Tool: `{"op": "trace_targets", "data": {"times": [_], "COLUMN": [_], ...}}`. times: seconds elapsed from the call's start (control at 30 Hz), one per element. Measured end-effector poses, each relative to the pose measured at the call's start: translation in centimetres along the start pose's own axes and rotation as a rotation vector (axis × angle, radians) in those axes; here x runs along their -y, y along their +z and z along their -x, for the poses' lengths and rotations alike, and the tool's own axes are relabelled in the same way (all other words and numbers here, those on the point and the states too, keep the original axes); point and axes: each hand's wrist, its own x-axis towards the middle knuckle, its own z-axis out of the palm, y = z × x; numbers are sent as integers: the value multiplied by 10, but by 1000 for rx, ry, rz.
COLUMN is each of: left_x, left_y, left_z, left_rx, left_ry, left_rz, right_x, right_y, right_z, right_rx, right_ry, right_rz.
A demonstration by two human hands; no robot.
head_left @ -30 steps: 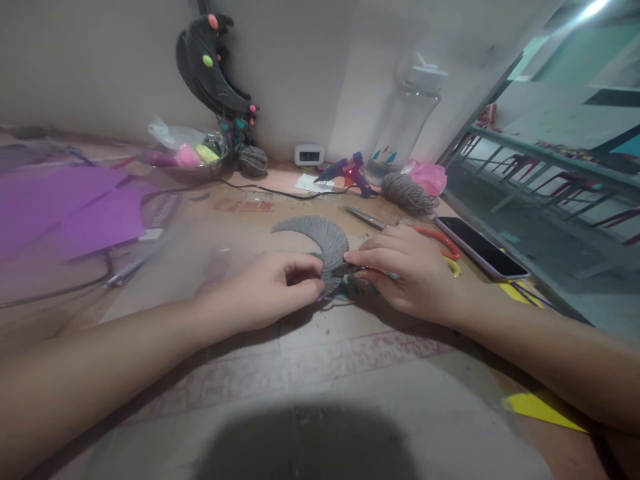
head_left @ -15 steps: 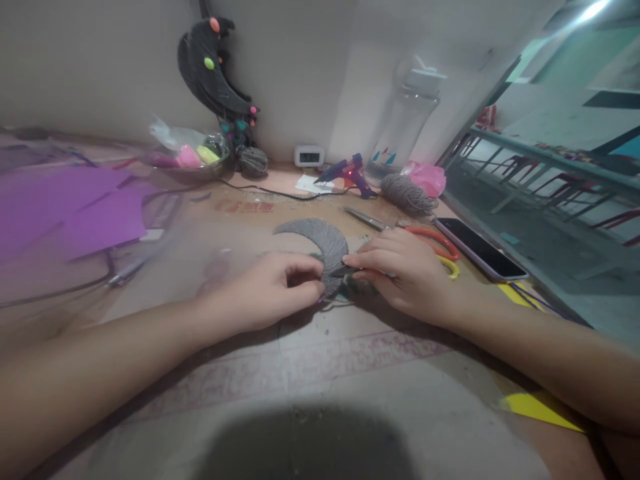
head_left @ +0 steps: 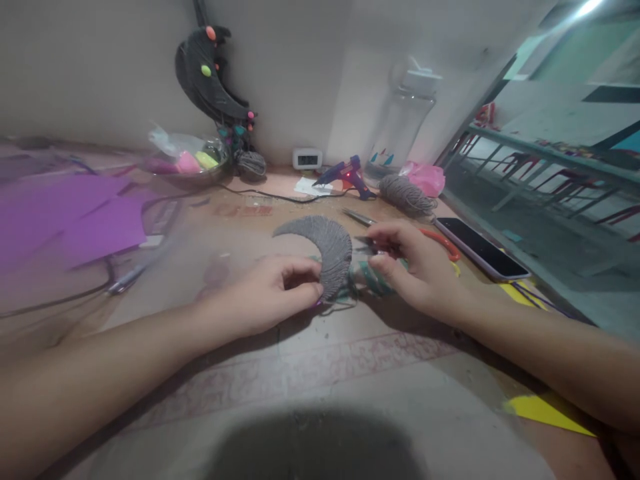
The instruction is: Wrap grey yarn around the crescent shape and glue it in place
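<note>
My left hand (head_left: pixel 273 287) pinches the lower end of a crescent moon (head_left: pixel 335 250) wound with grey yarn. The crescent stands with its tip pointing left. To its right, my right hand (head_left: pixel 413 267) is closed around a small dark pointed tool (head_left: pixel 364 244), whose tips face the crescent but stay apart from it. The tool looks two-pronged; its exact kind is blurred and partly covered by my fingers. A green and white patterned thing (head_left: pixel 373 278) lies on the table between the hands. Behind my right hand are scissors with orange and yellow handles (head_left: pixel 440 241), partly hidden.
A purple glue gun (head_left: pixel 347 177) with a red light stands at the back, near a grey yarn ball (head_left: pixel 405 193) and a clear bottle (head_left: pixel 403 127). A phone (head_left: pixel 483 248) lies right, purple sheets (head_left: pixel 85 213) left. A dark crescent (head_left: pixel 207 80) hangs by the wall.
My right hand has drawn the dark tool off the crescent, moving right, and its fingers have spread a little. My left hand keeps its hold on the lower end.
</note>
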Motion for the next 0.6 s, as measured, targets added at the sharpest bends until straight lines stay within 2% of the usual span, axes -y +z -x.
{"op": "trace_targets", "data": {"times": [0.07, 0.27, 0.37, 0.6], "left_x": [1, 4, 4, 5], "left_y": [0, 1, 0, -1], "left_z": [0, -1, -1, -1], "left_rx": [2, -13, -17, 4], "left_ry": [1, 18, 28, 44], "left_rz": [7, -54, -79, -87], "right_x": [4, 20, 24, 21], "right_y": [3, 11, 14, 15], "right_z": [-2, -7, -6, -6], "right_rx": [26, 251, 259, 229], "right_ry": [129, 475, 524, 515], "right_rz": [-108, -386, -442, -490]}}
